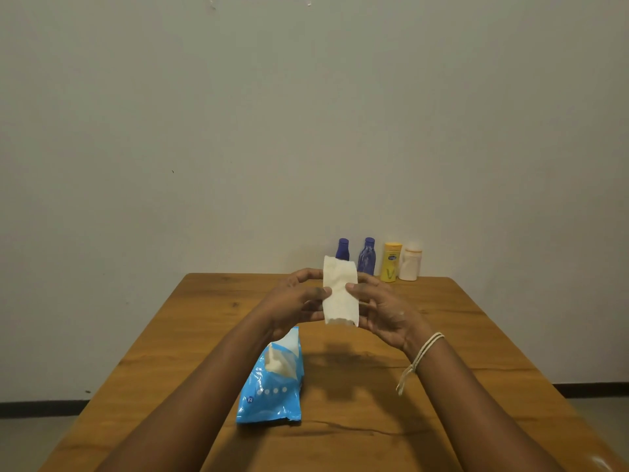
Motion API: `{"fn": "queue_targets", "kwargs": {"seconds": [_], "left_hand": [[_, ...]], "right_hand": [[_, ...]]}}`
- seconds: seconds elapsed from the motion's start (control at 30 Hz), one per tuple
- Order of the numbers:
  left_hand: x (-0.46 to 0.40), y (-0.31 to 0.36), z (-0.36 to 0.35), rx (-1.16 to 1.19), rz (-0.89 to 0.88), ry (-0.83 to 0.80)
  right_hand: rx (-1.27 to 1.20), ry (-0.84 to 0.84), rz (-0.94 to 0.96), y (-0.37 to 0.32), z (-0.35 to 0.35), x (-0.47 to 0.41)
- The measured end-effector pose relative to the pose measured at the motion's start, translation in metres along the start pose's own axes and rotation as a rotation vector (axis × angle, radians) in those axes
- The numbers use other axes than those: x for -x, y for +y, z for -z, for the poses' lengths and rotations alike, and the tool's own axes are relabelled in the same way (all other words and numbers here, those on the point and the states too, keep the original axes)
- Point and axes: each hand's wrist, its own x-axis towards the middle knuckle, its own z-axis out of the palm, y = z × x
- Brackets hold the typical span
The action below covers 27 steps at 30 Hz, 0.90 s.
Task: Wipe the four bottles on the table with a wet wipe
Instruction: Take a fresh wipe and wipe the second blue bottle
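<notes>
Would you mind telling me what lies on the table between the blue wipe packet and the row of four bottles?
In the head view, only bare table lies there; the wet wipe is held above that stretch.

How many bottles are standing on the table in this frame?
4, in a row at the table's far edge: dark blue bottle partly behind the wet wipe, second blue bottle, yellow bottle, white bottle rightmost.

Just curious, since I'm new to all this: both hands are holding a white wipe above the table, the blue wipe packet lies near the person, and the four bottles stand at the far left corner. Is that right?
Not quite. The head view shows the four bottles at the far right of the table, not the far left. The rest holds: left hand and right hand hold the white wipe, and the blue packet lies nearer.
</notes>
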Motion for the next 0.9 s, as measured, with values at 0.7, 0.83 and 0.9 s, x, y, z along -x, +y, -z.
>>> {"fn": "queue_targets", "kwargs": {"seconds": [0.7, 0.83, 0.9], "left_hand": [[-0.009, -0.005, -0.012, -0.263, -0.2, -0.024], [-0.037, -0.012, -0.025, -0.365, -0.2, -0.055], [-0.066, -0.015, -0.034, -0.451, -0.187, -0.038]], "right_hand": [[0.154, 0.007, 0.125, 0.005, 0.024, -0.007], [0.009, 0.134, 0.054, 0.01, 0.047, -0.023], [-0.057, 0.207, 0.033, 0.014, 0.065, -0.037]]}}
